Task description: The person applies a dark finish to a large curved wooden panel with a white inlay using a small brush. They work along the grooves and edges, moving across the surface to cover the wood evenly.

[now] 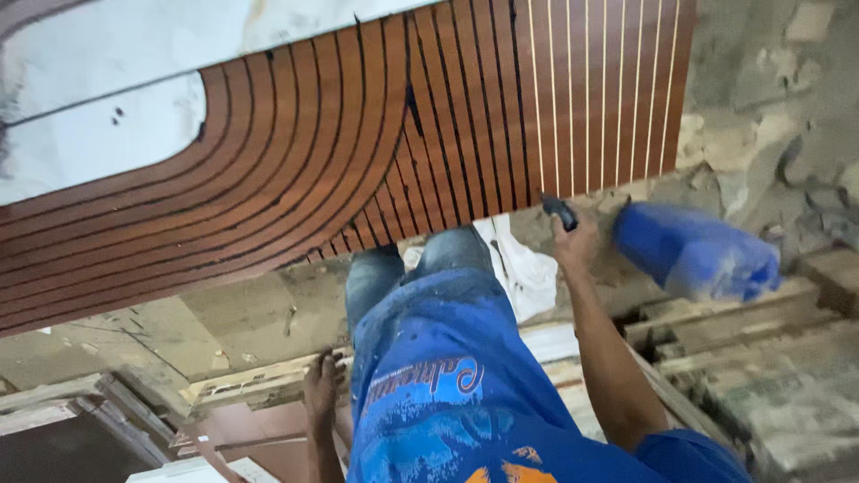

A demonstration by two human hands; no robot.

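Dark tool (559, 211) half hidden in right hand (574, 243).

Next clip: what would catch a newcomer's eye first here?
A big reddish-brown grooved wood panel with curved and straight lines fills the upper frame. Below its edge, a person in a blue shirt holds a small dark tool in one hand. A blurred blue object sits to the right.
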